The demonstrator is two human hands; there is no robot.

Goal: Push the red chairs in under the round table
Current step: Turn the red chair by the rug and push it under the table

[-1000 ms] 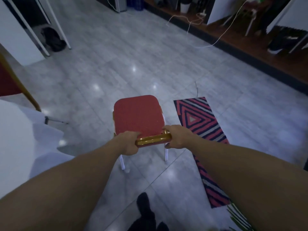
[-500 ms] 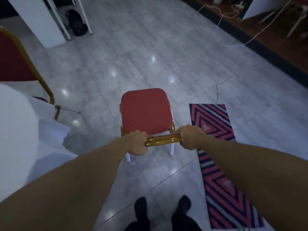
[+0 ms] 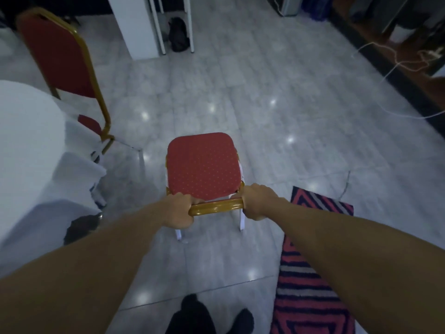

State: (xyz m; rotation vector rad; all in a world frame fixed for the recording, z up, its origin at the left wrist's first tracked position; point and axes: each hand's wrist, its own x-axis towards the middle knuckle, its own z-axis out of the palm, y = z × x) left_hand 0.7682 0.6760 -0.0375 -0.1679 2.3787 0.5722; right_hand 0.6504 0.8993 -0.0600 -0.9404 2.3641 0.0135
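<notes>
A red chair [image 3: 203, 163] with a dotted seat and gold frame stands on the tiled floor in front of me, seen from above and behind. My left hand [image 3: 179, 210] grips the left end of its gold top rail, and my right hand [image 3: 256, 201] grips the right end. The round table [image 3: 26, 150], under a white cloth, fills the left edge, apart from this chair. A second red chair [image 3: 60, 61] with a tall back sits against the table's far side, its seat partly hidden by the cloth.
A red, black and grey striped rug [image 3: 313, 273] lies at the right, beside the chair's legs. White panel legs [image 3: 144, 27] and a dark bag [image 3: 178, 34] stand at the back. White cables [image 3: 397, 59] trail at the far right. My dark shoes [image 3: 209, 317] are below.
The view has swung to the left: the table and the second chair have come further into view. Both hands keep their grip on the chair's rail, and the chair has turned with me.
</notes>
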